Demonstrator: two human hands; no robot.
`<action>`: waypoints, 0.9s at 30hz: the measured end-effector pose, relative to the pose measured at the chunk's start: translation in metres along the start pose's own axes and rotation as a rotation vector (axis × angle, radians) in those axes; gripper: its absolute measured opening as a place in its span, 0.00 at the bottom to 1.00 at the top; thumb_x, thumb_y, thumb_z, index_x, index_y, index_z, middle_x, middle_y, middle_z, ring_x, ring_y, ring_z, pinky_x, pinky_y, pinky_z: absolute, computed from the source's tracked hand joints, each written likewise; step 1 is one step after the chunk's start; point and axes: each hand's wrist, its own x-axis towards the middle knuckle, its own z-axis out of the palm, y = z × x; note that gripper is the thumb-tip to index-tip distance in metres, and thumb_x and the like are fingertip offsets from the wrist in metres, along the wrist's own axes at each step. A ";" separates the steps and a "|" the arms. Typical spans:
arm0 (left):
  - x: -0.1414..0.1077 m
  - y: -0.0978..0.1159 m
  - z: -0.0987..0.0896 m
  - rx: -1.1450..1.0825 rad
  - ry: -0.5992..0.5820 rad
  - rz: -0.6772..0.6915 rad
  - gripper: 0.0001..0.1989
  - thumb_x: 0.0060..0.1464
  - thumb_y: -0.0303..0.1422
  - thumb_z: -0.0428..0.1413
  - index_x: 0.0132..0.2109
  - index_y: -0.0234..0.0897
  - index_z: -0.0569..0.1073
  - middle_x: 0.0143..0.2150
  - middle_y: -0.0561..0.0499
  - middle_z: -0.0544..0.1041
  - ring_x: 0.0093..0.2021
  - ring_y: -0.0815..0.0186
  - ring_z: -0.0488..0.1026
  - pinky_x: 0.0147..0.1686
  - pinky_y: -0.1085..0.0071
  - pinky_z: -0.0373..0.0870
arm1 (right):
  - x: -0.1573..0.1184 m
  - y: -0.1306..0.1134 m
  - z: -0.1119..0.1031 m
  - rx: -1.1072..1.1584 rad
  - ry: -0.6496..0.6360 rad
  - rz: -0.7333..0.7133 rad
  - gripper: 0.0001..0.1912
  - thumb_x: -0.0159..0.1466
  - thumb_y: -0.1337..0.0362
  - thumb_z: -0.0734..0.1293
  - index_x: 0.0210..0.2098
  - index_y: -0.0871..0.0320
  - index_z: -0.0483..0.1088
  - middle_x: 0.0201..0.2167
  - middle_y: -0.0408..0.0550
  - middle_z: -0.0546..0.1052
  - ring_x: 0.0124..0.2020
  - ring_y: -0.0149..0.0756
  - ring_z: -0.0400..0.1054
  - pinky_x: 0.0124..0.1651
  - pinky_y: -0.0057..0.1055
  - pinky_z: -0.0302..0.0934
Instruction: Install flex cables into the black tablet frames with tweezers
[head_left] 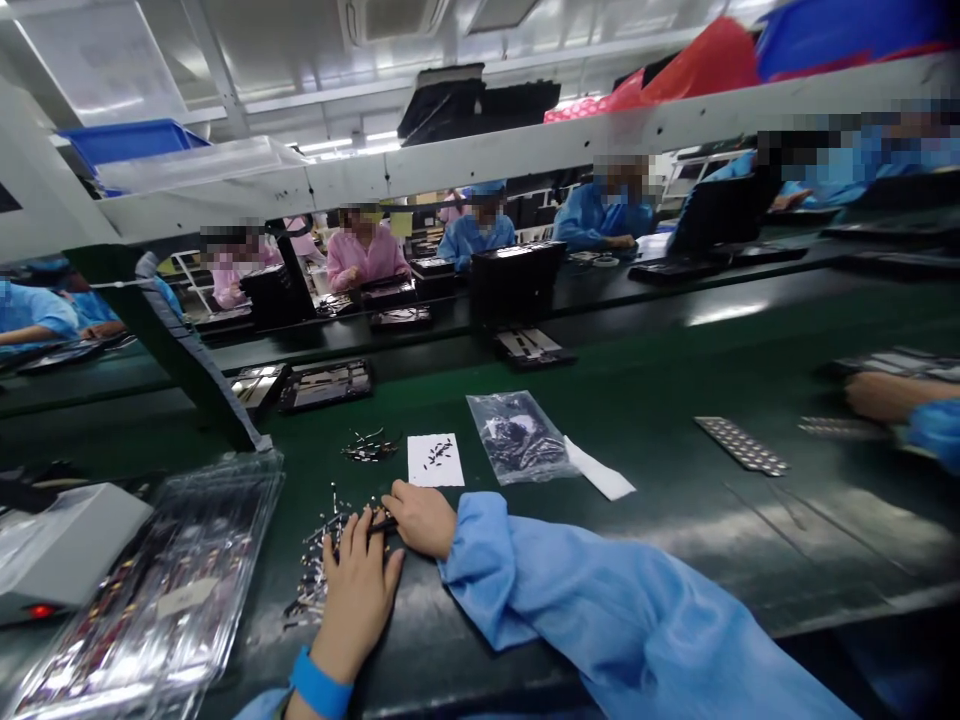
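Note:
My left hand, a blue band on its wrist, lies with fingers spread over a pile of small metal parts with black pieces. Close beside it, my right hand is closed, its fingertips on a slim dark piece whose kind I cannot make out. Part of the pile is hidden under both hands. Beyond them is a smaller heap of similar parts. A white card with several tiny black pieces lies to its right, followed by a clear plastic bag of dark items.
Clear plastic trays of parts and a white box with a red light stand at left. A white strip and a studded sheet lie to the right. A co-worker's hand is at far right; open devices sit behind.

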 end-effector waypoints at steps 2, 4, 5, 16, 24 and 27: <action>0.001 0.003 -0.003 -0.010 0.009 -0.024 0.20 0.64 0.36 0.48 0.57 0.34 0.73 0.60 0.37 0.71 0.60 0.47 0.67 0.57 0.41 0.62 | 0.000 -0.001 0.000 -0.007 -0.010 -0.002 0.13 0.68 0.68 0.57 0.47 0.61 0.71 0.46 0.56 0.73 0.45 0.39 0.71 0.38 0.29 0.64; 0.001 0.007 -0.007 -0.025 0.012 -0.044 0.19 0.63 0.36 0.48 0.55 0.34 0.73 0.60 0.37 0.71 0.60 0.47 0.67 0.57 0.40 0.62 | 0.000 -0.002 0.000 -0.011 -0.018 -0.002 0.14 0.68 0.69 0.56 0.48 0.62 0.70 0.46 0.56 0.73 0.45 0.39 0.71 0.39 0.30 0.65; 0.001 0.008 -0.009 -0.033 0.011 -0.052 0.18 0.63 0.36 0.48 0.55 0.34 0.74 0.60 0.38 0.71 0.60 0.48 0.67 0.57 0.41 0.61 | -0.001 -0.002 0.000 -0.013 -0.022 -0.002 0.15 0.68 0.69 0.56 0.48 0.62 0.70 0.46 0.57 0.73 0.45 0.39 0.71 0.39 0.30 0.65; -0.002 0.012 -0.016 -0.060 -0.004 -0.087 0.21 0.65 0.39 0.47 0.59 0.36 0.70 0.59 0.41 0.72 0.61 0.51 0.66 0.59 0.42 0.63 | -0.003 -0.005 0.004 -0.035 -0.054 -0.013 0.16 0.68 0.72 0.55 0.49 0.62 0.70 0.46 0.58 0.73 0.46 0.41 0.71 0.40 0.30 0.65; -0.002 0.011 -0.014 -0.066 -0.002 -0.074 0.21 0.64 0.40 0.48 0.59 0.36 0.70 0.59 0.41 0.72 0.61 0.50 0.66 0.58 0.41 0.63 | -0.004 -0.006 0.003 -0.022 -0.076 0.033 0.17 0.69 0.70 0.54 0.51 0.60 0.70 0.48 0.56 0.72 0.46 0.40 0.72 0.42 0.30 0.65; -0.002 0.011 -0.014 -0.068 -0.003 -0.069 0.21 0.64 0.41 0.48 0.58 0.36 0.70 0.60 0.40 0.72 0.61 0.50 0.66 0.58 0.42 0.63 | -0.003 -0.005 0.004 -0.011 -0.072 0.055 0.17 0.67 0.70 0.56 0.53 0.59 0.69 0.47 0.55 0.72 0.46 0.40 0.72 0.42 0.30 0.65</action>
